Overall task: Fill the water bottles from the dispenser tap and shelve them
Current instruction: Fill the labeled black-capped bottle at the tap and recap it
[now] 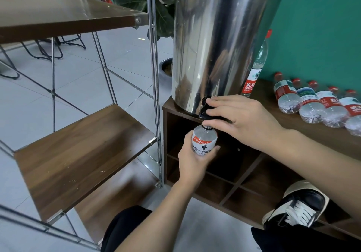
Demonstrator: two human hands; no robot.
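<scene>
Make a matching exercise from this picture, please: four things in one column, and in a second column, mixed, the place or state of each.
Things:
1. left hand
2. right hand
3. row of red-capped bottles
4. upright bottle

Places or states:
a. lying on their sides on the cabinet top
b. standing just to the right of the steel dispenser
c. gripping the white-labelled bottle under the spout
d. resting on the black tap

Pairs: 1-c, 2-d, 3-a, 4-b
</scene>
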